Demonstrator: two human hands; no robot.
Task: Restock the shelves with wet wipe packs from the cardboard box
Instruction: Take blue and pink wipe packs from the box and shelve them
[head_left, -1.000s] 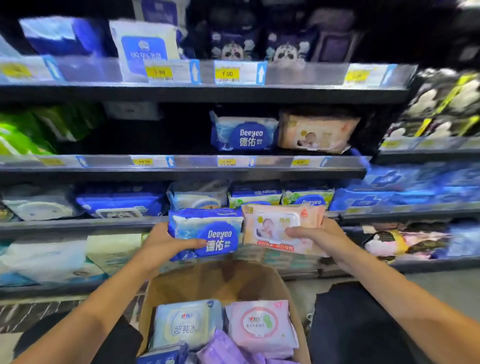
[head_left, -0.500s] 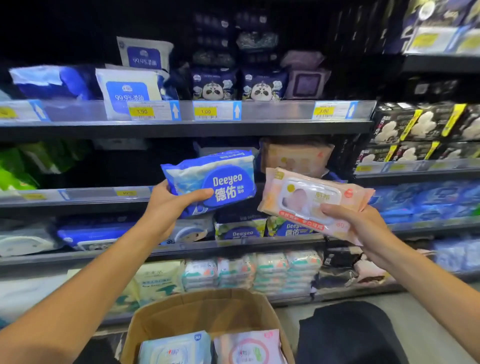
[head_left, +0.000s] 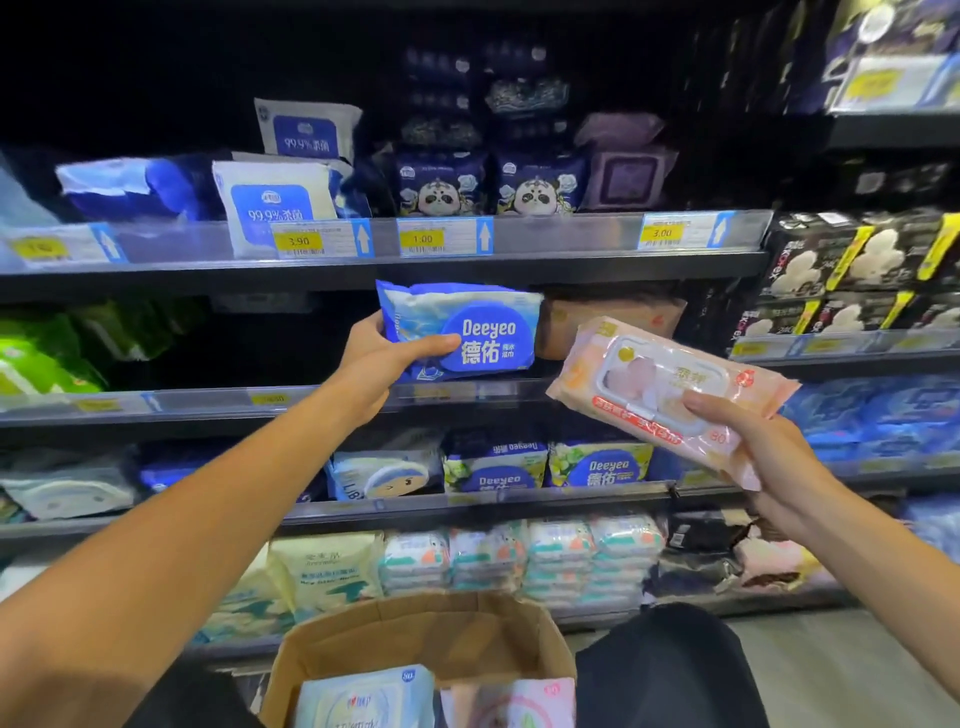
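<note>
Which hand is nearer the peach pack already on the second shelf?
Left. The left hand is level with the peach pack, just beside it; the right hand is lower and further out.

Both arms extended; left hand (head_left: 382, 358) gripping, thumb on top; right hand (head_left: 748, 441) fingers curled, gripping.

Yellow price tags (head_left: 298, 240) along the far upper rail. Black packs with white figures (head_left: 852, 260) stacked far right. Dark trousers (head_left: 670, 670) near, bottom right.
</note>
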